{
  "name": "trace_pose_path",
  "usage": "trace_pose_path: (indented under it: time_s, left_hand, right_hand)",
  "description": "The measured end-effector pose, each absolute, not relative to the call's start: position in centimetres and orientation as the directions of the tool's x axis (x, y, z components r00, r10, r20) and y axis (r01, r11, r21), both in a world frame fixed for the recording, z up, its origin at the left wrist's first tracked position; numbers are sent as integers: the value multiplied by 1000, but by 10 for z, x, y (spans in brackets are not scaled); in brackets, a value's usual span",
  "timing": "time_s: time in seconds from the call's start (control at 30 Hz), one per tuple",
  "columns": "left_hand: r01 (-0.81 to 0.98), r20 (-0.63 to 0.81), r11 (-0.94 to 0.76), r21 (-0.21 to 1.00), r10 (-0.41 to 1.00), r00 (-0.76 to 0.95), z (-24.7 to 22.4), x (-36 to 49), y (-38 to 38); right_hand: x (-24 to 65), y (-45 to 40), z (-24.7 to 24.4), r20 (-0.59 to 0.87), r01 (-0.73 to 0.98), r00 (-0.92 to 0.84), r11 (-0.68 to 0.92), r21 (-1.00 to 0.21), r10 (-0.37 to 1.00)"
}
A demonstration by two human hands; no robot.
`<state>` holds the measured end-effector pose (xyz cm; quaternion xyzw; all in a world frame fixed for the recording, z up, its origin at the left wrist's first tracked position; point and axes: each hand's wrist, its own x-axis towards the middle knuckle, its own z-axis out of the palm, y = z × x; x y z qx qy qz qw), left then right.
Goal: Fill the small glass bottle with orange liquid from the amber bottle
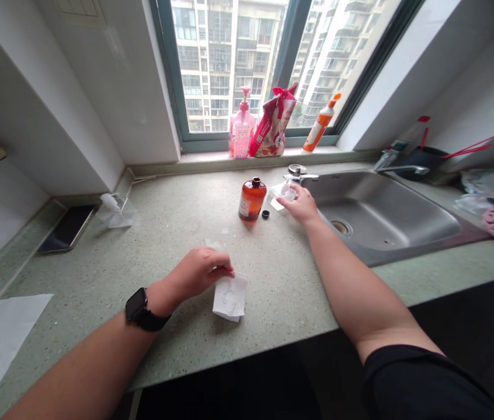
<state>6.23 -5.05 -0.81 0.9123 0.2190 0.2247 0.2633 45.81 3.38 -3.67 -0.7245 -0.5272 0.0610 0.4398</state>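
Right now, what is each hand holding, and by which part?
The left hand pinches a folded tissue at its top edge with the fingers. The right hand holds a crumpled tissue by its near end in the fingers.

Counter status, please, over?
Left hand on folded white wipe. Right hand gripping crumpled wipe by sink. Amber bottle uncapped between them, cap beside it.

The left hand (198,274) hung palm down from a bent wrist (159,297), its fingers (223,269) curled inward. The right hand (302,204) reached farther forward on a nearly straight right forearm (352,286), well ahead of the left fingers, its own fingers (288,195) bunched together.
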Motion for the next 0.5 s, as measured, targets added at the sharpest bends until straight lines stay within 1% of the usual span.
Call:
trace_pose_path:
  time_s: [0.3,0.5]
  left_hand:
    - [294,273,-808,511,477,835,-10,63,-48]
    - [297,315,-827,477,476,821,-14,62,-46]
  right_hand:
    - [451,39,-40,425,743,441,-56,-667,791]
    - [452,42,-44,438,745,431,-37,-666,789]
